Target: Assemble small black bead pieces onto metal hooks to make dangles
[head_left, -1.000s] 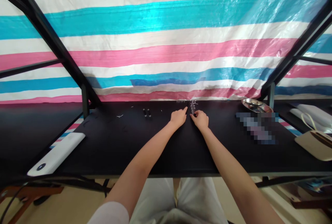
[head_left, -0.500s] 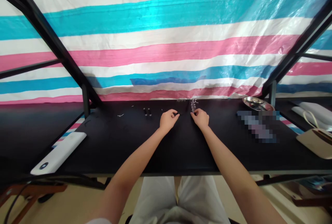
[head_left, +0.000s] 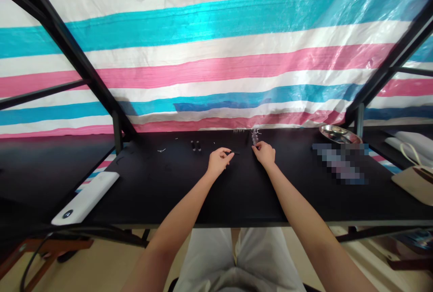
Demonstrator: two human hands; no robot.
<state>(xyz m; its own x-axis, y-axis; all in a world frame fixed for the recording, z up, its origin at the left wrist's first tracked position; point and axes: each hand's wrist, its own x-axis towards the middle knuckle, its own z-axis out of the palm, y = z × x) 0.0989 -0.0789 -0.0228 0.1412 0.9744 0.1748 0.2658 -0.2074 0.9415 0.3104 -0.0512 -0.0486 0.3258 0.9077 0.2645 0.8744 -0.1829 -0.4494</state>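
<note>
My left hand (head_left: 219,160) hovers low over the black tabletop, its thumb and fingers pinching a small, slim dark piece (head_left: 236,153) that points right. It is too small and dark to name. To the right, my right hand (head_left: 265,153) rests with thumb and fingertips drawn together at the near end of a cluster of small greyish-purple translucent pieces (head_left: 255,136). What those fingertips hold, if anything, is hidden. Near the back edge, left of the cluster, lies a row of small metallic bits (head_left: 238,131). Two short black cylinders with pale ends (head_left: 195,146) stand left of my left hand.
A shiny metal dish (head_left: 340,135) sits at the back right, behind a blurred-out patch. A long white device (head_left: 86,198) lies on the left. Thin white scraps (head_left: 161,150) dot the table (head_left: 162,192). Black frame bars (head_left: 81,62) rise on both sides before a striped sheet (head_left: 216,66).
My left hand has lowered slightly toward me and its fingers have shifted, leaving more of the dark piece showing. My right hand stays by the cluster. The whole view has shifted slightly.
</note>
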